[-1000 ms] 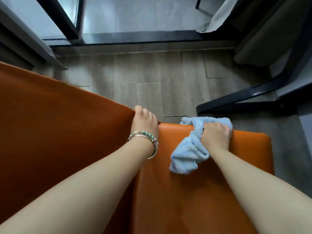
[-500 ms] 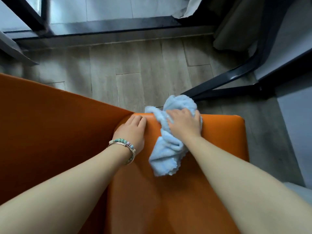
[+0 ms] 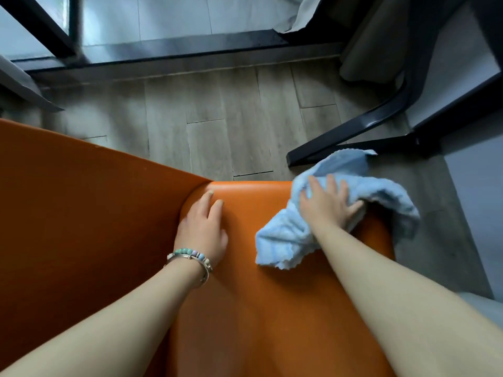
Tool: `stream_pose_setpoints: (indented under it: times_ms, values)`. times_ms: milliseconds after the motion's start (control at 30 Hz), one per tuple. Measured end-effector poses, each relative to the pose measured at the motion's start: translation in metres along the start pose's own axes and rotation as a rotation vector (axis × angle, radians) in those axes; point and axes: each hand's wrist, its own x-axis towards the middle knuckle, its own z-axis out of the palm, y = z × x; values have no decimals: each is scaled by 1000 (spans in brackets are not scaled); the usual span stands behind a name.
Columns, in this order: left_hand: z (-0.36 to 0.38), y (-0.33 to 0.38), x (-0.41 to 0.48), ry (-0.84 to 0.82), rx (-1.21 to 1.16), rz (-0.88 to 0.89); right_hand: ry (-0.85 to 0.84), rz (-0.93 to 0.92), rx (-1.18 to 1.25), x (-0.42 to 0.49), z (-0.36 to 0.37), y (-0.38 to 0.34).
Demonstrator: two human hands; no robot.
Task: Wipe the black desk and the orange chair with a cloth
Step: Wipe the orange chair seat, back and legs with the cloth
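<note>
Cloth (image 3: 288,240) now at chair (image 3: 258,308) seat's right corner, right hand (image 3: 326,205) splayed pressing it; left hand (image 3: 202,227) flat, empty. Seat wiping continues.

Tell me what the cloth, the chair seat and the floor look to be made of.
Cloth: soft fluffy microfibre or terry, judging by its nap and scalloped edge. Orange chair seat: smooth leather or faux leather, with a slight sheen. Floor: grey wood-look planks with visible seams; real wood or laminate, unclear.
</note>
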Motion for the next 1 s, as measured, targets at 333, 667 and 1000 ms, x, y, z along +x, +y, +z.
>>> stream_pose_setpoints:
  times_ms: [333, 667, 1000]
  values:
    - [5, -39, -45, 122, -356, -190, 275, -574, 185, -57, 44, -48]
    - [-4, -55, -63, 21, -469, -367, 254, -894, 908, -92, 8, -222]
    - [-2, -67, -74, 92, -571, -262, 405, -466, 1202, -104, -39, -203]
